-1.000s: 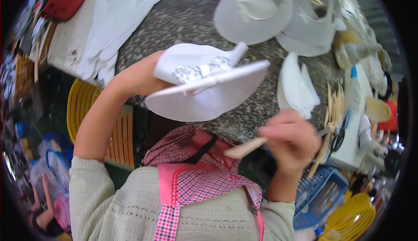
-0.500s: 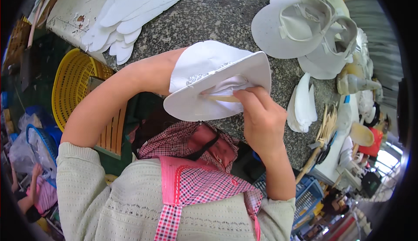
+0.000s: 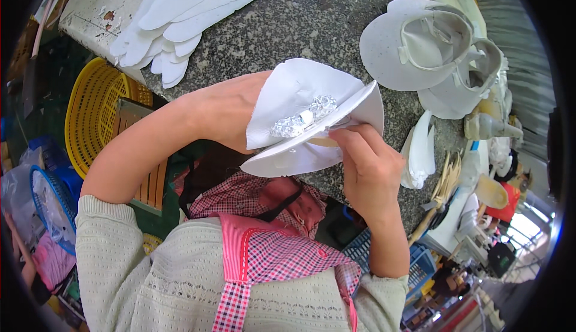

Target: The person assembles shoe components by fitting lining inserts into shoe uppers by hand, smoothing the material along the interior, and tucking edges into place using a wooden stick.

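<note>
Currently white shoe upper (image 3: pixel 300 101) held above stone table (image 3: pixel 288 26). Left hand (image 3: pixel 225 113) wrapped around its back; right hand (image 3: pixel 369 164) pinches front edge. Judged light, floppy, easily creased; grip at edges, avoid silver trim (image 3: pixel 303 117).

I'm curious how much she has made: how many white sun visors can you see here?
3. One visor is held in the left hand with the right hand at its brim; two more lie overlapping on the stone table. Others may be hidden.

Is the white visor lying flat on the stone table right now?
No. The left hand holds the white visor above the stone table, and the right hand pinches its brim.
</note>
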The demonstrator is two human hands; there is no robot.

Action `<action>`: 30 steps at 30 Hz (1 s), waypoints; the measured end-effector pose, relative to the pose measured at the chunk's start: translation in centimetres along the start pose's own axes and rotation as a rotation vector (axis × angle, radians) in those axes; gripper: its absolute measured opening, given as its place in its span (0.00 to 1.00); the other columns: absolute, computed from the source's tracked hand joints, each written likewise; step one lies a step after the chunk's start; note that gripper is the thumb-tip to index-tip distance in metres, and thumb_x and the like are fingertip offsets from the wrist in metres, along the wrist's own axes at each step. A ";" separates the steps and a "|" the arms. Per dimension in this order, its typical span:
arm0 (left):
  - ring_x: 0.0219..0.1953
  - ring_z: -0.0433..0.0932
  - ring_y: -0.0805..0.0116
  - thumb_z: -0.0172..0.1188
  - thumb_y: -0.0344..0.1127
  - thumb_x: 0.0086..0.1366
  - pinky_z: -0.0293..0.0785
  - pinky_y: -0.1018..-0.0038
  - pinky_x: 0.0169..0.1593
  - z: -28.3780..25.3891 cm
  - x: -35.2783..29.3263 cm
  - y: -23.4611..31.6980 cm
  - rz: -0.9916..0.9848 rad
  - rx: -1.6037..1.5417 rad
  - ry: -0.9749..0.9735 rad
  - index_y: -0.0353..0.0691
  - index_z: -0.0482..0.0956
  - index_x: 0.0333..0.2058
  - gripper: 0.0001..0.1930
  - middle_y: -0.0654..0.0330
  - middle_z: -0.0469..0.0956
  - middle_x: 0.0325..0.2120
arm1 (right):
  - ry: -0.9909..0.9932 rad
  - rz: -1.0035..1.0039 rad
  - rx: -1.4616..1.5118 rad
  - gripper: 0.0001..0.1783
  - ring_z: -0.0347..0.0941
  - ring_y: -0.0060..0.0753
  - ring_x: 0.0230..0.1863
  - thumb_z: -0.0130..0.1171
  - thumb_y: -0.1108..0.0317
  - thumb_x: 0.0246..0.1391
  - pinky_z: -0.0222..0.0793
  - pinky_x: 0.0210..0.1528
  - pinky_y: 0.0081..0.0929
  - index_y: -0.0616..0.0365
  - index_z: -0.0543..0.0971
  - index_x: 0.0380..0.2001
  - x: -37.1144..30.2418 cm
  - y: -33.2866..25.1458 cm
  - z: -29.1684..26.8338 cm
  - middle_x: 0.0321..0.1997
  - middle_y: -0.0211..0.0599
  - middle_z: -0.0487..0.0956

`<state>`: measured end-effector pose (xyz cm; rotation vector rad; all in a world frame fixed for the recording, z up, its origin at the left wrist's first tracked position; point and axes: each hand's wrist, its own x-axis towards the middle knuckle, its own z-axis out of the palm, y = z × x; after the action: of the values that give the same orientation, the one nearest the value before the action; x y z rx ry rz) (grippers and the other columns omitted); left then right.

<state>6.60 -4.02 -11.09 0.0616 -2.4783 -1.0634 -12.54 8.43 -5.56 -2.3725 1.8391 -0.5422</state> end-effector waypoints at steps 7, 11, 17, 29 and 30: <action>0.45 0.73 0.66 0.63 0.35 0.50 0.66 0.67 0.53 -0.2 0.5 0.5 -0.020 -0.083 0.016 0.44 0.72 0.48 0.24 0.61 0.75 0.40 | 0.014 -0.017 -0.141 0.14 0.72 0.30 0.23 0.54 0.72 0.33 0.67 0.21 0.25 0.54 0.76 0.31 0.1 0.0 0.4 0.29 0.31 0.74; 0.53 0.67 0.53 0.62 0.39 0.48 0.62 0.59 0.57 1.2 0.1 -0.7 -0.182 -0.138 -0.049 0.45 0.72 0.48 0.25 0.54 0.70 0.48 | 0.035 -0.049 -0.210 0.15 0.72 0.28 0.23 0.54 0.71 0.33 0.66 0.20 0.24 0.55 0.76 0.31 0.0 0.4 1.0 0.29 0.31 0.74; 0.46 0.70 0.64 0.62 0.39 0.52 0.65 0.66 0.52 2.3 -0.6 -0.9 -0.120 -0.003 -0.030 0.45 0.71 0.50 0.25 0.59 0.73 0.42 | 0.037 -0.002 -0.194 0.17 0.71 0.29 0.22 0.54 0.70 0.33 0.66 0.20 0.24 0.55 0.77 0.34 -0.1 0.2 1.0 0.27 0.32 0.75; 0.47 0.71 0.57 0.66 0.37 0.46 0.64 0.60 0.52 -0.2 1.1 0.8 0.021 0.003 -0.028 0.46 0.77 0.35 0.16 0.59 0.74 0.40 | -0.115 0.112 -0.298 0.11 0.74 0.31 0.23 0.56 0.72 0.35 0.67 0.20 0.26 0.55 0.73 0.29 1.5 -0.1 0.7 0.21 0.31 0.73; 0.51 0.68 0.53 0.65 0.38 0.46 0.59 0.56 0.55 0.0 1.4 0.8 -0.008 -0.073 -0.015 0.47 0.76 0.36 0.16 0.56 0.73 0.43 | -0.156 0.173 -0.248 0.12 0.74 0.34 0.25 0.59 0.71 0.37 0.68 0.23 0.28 0.53 0.74 0.31 1.6 0.0 0.6 0.23 0.32 0.75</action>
<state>5.44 -3.81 -10.00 0.0415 -2.4517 -1.1611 -12.00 6.86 -5.73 -2.2872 2.1180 -0.1145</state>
